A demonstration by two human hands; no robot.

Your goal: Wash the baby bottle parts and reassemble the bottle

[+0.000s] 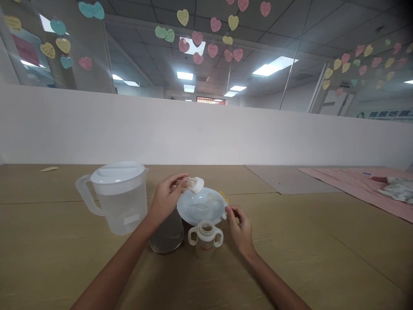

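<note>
Nearby, pitcher (121, 206), perhaps tray (167, 234) beneath left hand (167, 193)

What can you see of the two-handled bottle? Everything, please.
The bottle looks like translucent plastic, with a round neck, two pale curved handles and a reddish marking on its body. It stands upright, open-topped, on the table, in front of the bowl. Neither the left hand nor the right hand touches it.

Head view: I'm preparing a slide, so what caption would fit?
Left hand holding a white-ringed teat by a bowl, right hand at its edge, two-handled bottle in front.
</note>
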